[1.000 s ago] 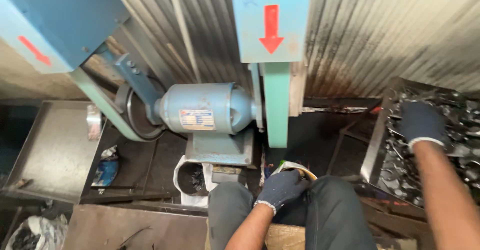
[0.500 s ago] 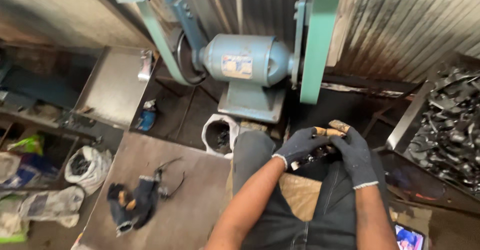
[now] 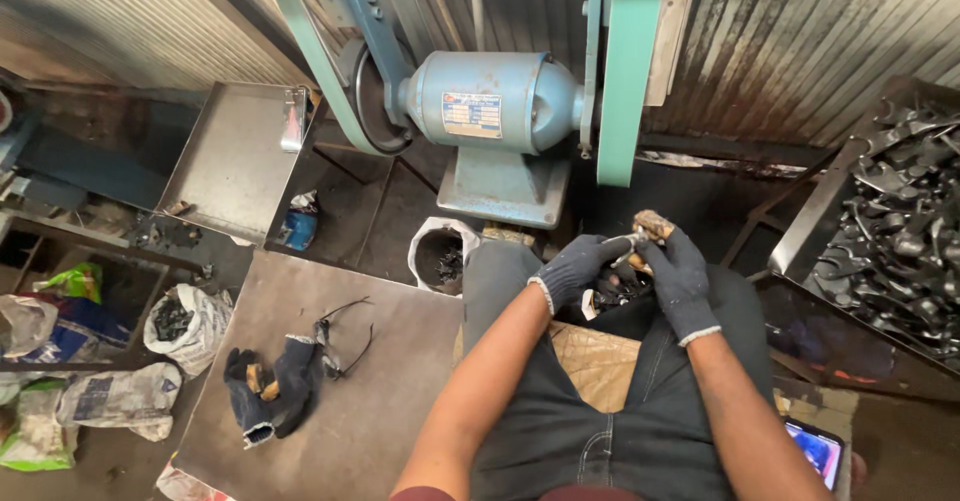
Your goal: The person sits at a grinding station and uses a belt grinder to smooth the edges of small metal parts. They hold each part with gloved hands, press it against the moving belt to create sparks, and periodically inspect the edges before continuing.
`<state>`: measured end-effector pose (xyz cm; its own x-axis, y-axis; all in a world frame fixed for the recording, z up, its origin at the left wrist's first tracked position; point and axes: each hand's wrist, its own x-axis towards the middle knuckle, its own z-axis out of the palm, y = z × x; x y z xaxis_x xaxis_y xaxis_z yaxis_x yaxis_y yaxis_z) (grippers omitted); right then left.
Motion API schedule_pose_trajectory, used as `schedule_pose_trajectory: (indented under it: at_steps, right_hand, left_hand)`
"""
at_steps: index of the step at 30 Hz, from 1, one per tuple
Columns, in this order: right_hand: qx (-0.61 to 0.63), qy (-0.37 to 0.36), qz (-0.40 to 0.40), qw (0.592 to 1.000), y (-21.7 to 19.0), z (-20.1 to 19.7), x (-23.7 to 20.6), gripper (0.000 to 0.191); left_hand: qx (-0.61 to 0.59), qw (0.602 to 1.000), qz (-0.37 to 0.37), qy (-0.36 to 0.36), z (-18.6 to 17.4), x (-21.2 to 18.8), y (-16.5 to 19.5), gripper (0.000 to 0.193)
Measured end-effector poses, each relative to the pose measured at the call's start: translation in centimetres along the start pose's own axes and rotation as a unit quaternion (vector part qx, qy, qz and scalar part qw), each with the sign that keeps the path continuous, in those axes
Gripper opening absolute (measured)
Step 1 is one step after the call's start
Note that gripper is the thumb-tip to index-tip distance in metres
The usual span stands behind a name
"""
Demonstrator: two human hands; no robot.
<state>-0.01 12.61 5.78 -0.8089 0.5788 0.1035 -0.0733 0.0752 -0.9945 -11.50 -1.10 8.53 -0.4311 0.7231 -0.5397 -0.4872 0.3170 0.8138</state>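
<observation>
Both hands wear dark grey knit gloves and meet over my lap, just below the green belt guard [image 3: 628, 71] of a blue grinder motor [image 3: 495, 101]. My left hand [image 3: 578, 269] and my right hand [image 3: 680, 279] close together on a small metal workpiece [image 3: 632, 249]; a tan block [image 3: 654, 225] sticks up at its top end between the fingers. The part's shape is mostly hidden by the gloves. A piece of cardboard [image 3: 597, 363] lies across my thighs under my forearms.
A metal bin of dark forged parts [image 3: 900, 231] stands at the right. A steel plate table [image 3: 330, 381] at the left carries spare gloves [image 3: 268, 386] and safety glasses [image 3: 345, 336]. A metal tray [image 3: 225, 161], a small bucket [image 3: 438, 256] and sacks [image 3: 185, 323] sit nearby. A phone [image 3: 815, 451] lies at lower right.
One second ago my right hand reached into the parts bin at the right. It came back to my lap, and both hands now grip the workpiece. My view has shifted left and down.
</observation>
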Motion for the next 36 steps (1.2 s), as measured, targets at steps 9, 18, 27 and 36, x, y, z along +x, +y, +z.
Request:
schedule_pose_trajectory:
  at_steps: [9, 18, 27, 36]
  right_hand:
    - [0.118, -0.116, 0.155, 0.974, 0.4, 1.6, 4.5, 0.034]
    - [0.196, -0.107, 0.11, 0.969, 11.3, 3.3, 7.2, 0.037]
    - [0.127, -0.099, 0.072, 0.984, 7.6, 3.6, 7.8, 0.035]
    - [-0.082, -0.024, 0.118, 0.989, 1.9, 2.3, 3.8, 0.025]
  left_hand:
    - [0.223, 0.965, 0.122, 0.071, -1.2, -0.4, 3.2, 0.044]
    - [0.521, 0.816, 0.117, 0.222, -0.9, 4.4, 2.1, 0.058]
    - [0.49, 0.826, 0.139, 0.243, -0.4, 2.8, 3.6, 0.046]
    - [0.339, 0.89, 0.125, 0.277, -0.8, 0.3, 3.8, 0.04]
